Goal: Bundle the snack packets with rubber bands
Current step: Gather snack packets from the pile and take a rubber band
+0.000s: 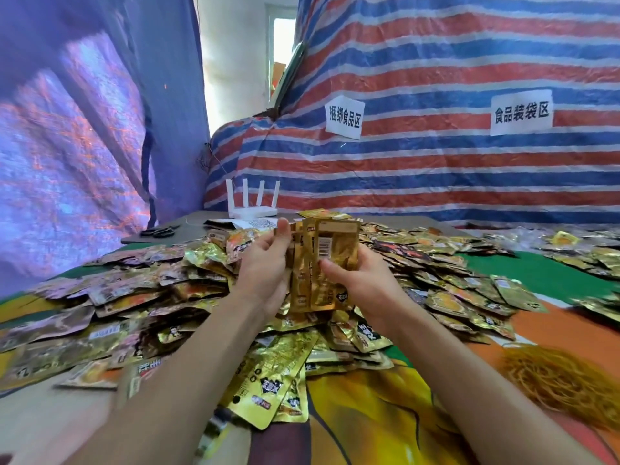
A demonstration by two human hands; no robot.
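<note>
Your left hand (265, 263) and right hand (362, 280) curl their fingers round an upright stack of flat, glossy gold foil packets (323, 263), held above the crinkled loose heap (134, 297); tangled yellow rubber bands (563, 380) lie right.

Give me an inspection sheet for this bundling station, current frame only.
Surface: table under a printed cloth in orange, green and yellow, mostly buried.
Job's things: stack of gold packets held upright above the heap of loose packets, no band visible on it; rubber bands piled at near right.
Clutter: white router, scissors and papers at the far edge.
Grippers: left hand and right hand both grip the stack from its sides.
Cables: nothing seen.
Surroundings: striped tarp with two paper signs behind; purple tarp at left.
</note>
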